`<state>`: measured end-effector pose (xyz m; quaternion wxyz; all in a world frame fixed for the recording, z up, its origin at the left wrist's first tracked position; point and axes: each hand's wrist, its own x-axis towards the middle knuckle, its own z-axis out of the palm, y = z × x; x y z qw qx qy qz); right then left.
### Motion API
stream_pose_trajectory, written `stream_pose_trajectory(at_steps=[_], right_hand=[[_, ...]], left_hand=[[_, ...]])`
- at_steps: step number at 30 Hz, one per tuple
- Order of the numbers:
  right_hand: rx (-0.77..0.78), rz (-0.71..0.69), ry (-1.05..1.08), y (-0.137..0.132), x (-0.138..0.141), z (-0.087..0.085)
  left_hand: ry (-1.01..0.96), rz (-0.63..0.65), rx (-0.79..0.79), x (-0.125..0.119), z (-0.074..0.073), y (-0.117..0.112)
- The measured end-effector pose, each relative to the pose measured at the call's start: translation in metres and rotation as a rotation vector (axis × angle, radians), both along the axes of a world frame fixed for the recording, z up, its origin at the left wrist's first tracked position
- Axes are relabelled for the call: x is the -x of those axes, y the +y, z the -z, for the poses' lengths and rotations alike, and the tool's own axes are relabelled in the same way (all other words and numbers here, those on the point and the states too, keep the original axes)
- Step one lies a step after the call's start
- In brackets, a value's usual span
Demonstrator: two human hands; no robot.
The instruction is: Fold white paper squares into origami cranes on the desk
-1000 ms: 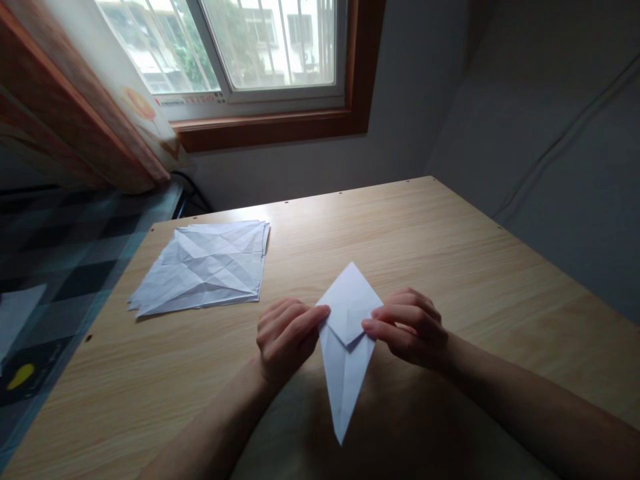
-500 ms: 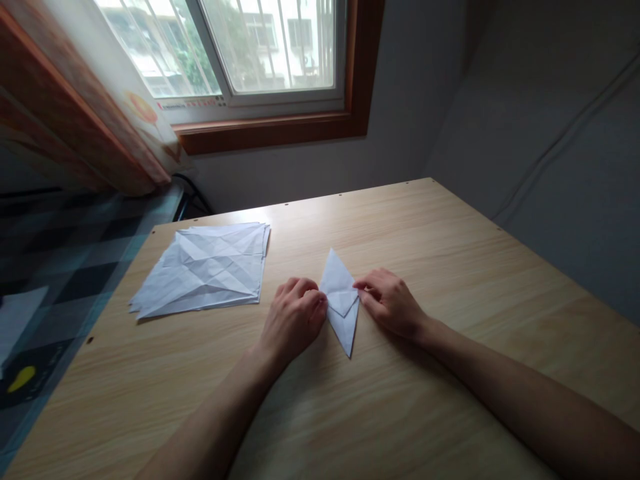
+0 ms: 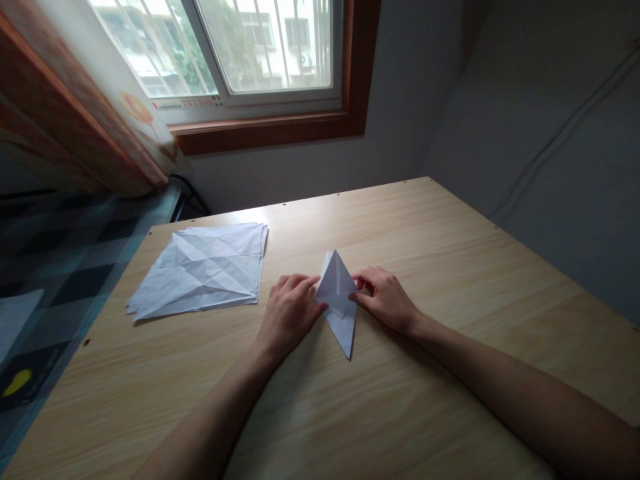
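Note:
A white folded paper [image 3: 339, 293], shaped like a narrow diamond, lies on the wooden table between my hands, one point toward me. Its upper flap stands partly raised, and a second tip shows behind it. My left hand [image 3: 295, 307] pinches the paper's left edge, thumb in front and index finger behind. At the opposite edge my right hand [image 3: 383, 295] grips the flap between thumb and fingers. Parts of the fingertips are hidden behind the paper.
A stack of creased white paper sheets [image 3: 215, 267] lies on the table [image 3: 430, 267] to the left. Beyond the table's left edge is a checked cloth surface [image 3: 100, 260]. A window [image 3: 270, 47] with a curtain [image 3: 100, 113] is in the wall behind.
The paper's upper flap has lifted from lying flat, covering the small triangular fold seen before. My left fingers have opened out along the left edge; the right thumb has moved onto the flap's front.

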<state>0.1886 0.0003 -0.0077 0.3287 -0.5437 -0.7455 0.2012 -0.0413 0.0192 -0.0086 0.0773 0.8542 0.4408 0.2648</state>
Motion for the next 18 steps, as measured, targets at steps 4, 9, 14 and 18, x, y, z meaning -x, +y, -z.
stream_pose_trajectory(at_steps=[4, 9, 14, 18], right_hand=[[-0.124, -0.093, -0.053, -0.003, -0.002, 0.005], [-0.209, -0.220, -0.214, -0.009, -0.005, 0.004], [-0.175, -0.218, -0.230, -0.013, -0.002, -0.002], [-0.142, -0.138, -0.321, -0.015, 0.002, -0.001]], left_hand=[[-0.053, 0.094, -0.016, 0.000, -0.001, -0.001], [-0.001, 0.092, -0.037, -0.002, -0.004, -0.005], [0.097, 0.080, -0.079, -0.007, -0.012, -0.013], [0.215, 0.060, -0.117, -0.010, -0.015, -0.017]])
